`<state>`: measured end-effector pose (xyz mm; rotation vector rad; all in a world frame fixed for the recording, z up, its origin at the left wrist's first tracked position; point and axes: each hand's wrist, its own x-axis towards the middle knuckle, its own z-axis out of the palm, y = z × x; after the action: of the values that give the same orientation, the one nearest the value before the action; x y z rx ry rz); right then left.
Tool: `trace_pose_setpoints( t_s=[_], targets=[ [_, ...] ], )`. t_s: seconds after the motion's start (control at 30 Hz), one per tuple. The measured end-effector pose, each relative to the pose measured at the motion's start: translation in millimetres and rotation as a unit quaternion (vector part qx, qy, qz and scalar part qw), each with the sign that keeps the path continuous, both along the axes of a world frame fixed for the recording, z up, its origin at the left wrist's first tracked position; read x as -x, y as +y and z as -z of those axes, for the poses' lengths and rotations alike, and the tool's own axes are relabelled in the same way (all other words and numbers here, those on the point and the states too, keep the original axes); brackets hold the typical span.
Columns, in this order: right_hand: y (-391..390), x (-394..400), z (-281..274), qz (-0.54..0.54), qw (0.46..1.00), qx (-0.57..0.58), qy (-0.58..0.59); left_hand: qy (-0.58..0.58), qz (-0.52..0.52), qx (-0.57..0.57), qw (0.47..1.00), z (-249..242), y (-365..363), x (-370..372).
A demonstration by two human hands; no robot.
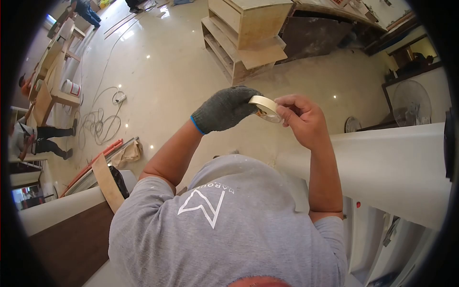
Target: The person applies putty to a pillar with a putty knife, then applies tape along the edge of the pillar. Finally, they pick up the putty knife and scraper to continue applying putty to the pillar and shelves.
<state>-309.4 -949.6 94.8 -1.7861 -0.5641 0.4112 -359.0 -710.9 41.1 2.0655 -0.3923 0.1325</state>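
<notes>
- Centrally, a narrow roll of cream-coloured tape [266, 106] is held up in front of the chest, tilted, above the pale, glossy floor [167, 71].
- On its left side, the roll is gripped by the left hand [227, 109], which is covered by a dark grey knitted glove with a blue cuff edge; the gloved fingers [246, 93] are curled against the roll, and their tips are partly hidden.
- On its right side, the roll's rim is met by the bare right hand [305, 122]; its thumb and fingers [289, 99] are drawn together in a pinch at the edge, though whether a loose end of tape is caught between them cannot be told.
- Both forearms are left bare by a grey short-sleeved shirt [267, 215] printed with a white angular logo.
- Beyond the hands, a pale plywood cabinet [260, 28] is seen standing on the floor.
- To the left, a long grey cable [98, 126] is strewn in loops, near a co-worker in dark trousers [50, 136].
- At the right, a round, pale fan [409, 107] is seen.
</notes>
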Motion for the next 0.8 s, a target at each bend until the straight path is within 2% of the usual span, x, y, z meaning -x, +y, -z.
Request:
trace_pose_setpoints(
  t_s=[0.03,0.13,0.17,0.23,0.4,0.43,0.5,0.53,0.63,0.67,0.77,0.8],
  targets=[
    [-1,0,4,0.008,1.000,-0.013,0.022,0.005,0.008,-0.002,1.000,1,1,-2],
    [-6,-1,16,0.028,0.997,0.060,0.037,0.081,0.023,0.034,0.996,10,-1,-7],
    [-9,2,18,0.020,0.997,0.077,0.009,0.080,0.043,0.049,0.995,25,-2,-11],
    [-17,12,24,0.026,0.992,0.115,-0.047,0.049,0.052,-0.002,0.997,28,-10,-14],
    [-57,44,65,0.154,0.981,0.075,-0.097,0.279,0.113,0.102,0.948,60,-72,-29],
    [-70,59,68,0.195,0.980,0.026,-0.016,0.321,0.114,0.125,0.932,67,-89,-27],
    [-97,83,72,0.233,0.960,-0.089,0.122,0.248,0.167,0.033,0.954,71,-127,-21],
    [-116,94,78,0.251,0.953,-0.119,0.118,0.203,0.177,-0.007,0.963,71,-145,-17],
    [-157,133,78,0.373,0.906,-0.153,0.130,0.263,0.192,0.037,0.945,73,-199,9],
    [-173,149,81,0.382,0.904,-0.147,0.124,0.258,0.207,0.024,0.944,78,-215,18],
    [-222,190,97,0.354,0.905,-0.089,0.220,0.295,0.218,-0.038,0.929,73,-265,46],
    [-239,204,110,0.372,0.894,-0.103,0.228,0.307,0.215,-0.045,0.926,79,-282,59]
  ],
)
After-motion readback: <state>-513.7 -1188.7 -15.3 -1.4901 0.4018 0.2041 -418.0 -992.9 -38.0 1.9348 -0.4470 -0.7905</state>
